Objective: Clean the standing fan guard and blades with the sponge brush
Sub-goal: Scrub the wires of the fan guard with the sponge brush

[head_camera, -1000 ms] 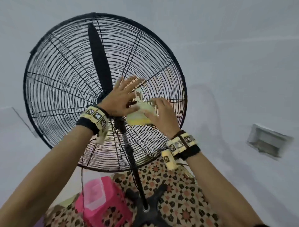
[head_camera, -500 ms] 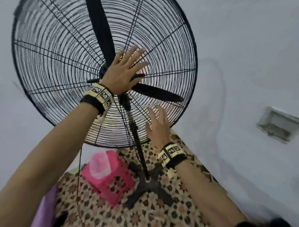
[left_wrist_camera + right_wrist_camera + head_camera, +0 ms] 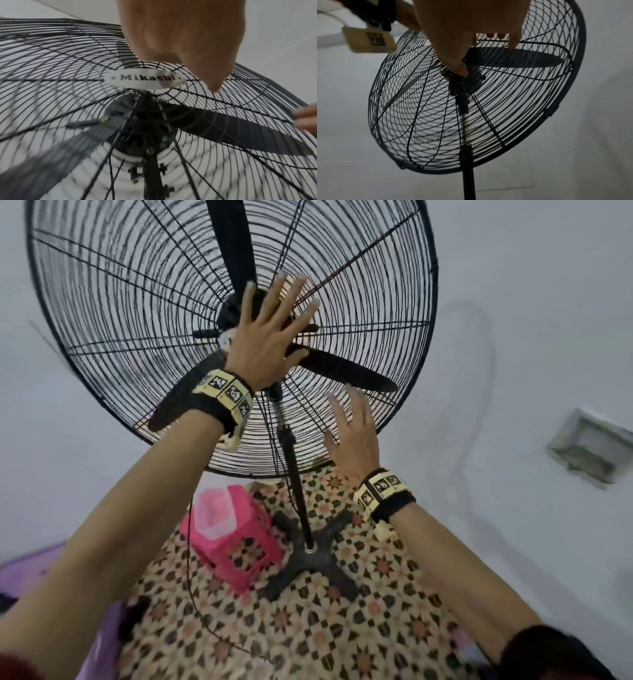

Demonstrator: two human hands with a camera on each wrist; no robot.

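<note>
The black wire fan guard fills the upper head view, with dark blades behind it. My left hand lies flat on the guard's centre, fingers spread and straight. In the left wrist view the left hand hovers over the silver Mikachi badge on the guard. My right hand rests with straight fingers against the lower right of the guard. Seen from the right wrist, the right hand's fingertips touch the wires near a blade. No sponge brush shows in any view.
The fan pole drops to a black cross base on a patterned mat. A pink plastic stool stands left of the base, with a thin cord beside it. A wall recess is at the right.
One second ago both hands met at the guard's centre around a yellow sponge. My right hand has since dropped to the lower right of the guard, and the sponge is out of sight.
</note>
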